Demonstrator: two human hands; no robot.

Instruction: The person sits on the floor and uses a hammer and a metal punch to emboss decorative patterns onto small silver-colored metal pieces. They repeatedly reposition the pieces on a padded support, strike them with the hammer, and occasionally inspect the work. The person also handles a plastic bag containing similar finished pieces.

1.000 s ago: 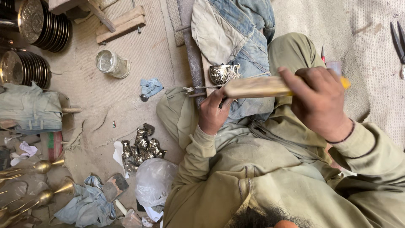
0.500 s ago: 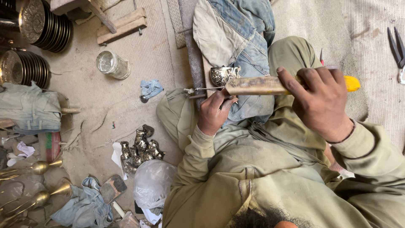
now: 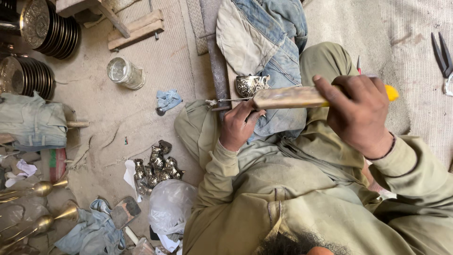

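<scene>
The person sits on the sandy floor, seen from above, with a piece of blue denim cloth spread over the lap. The right hand is closed in a full fist around the pale wooden handle of a file, which has a yellow end showing past the knuckles; its thin metal tip reaches out to the left. The left hand is curled, fingers bent, gripping at the point where the handle meets the metal shaft; what exactly it pinches there is hard to tell. Just above that hand, an engraved silvery metal cup lies on the denim, touching the tool's upper side.

On the floor to the left lies a heap of small dark metal pieces, with a clear plastic bag below it. A glass jar lies on its side farther up, near a scrap of blue rag. Stacks of engraved metal plates stand at the upper left corner of the floor, and brass goblets lie at the lower left. Pliers rest at the right edge.
</scene>
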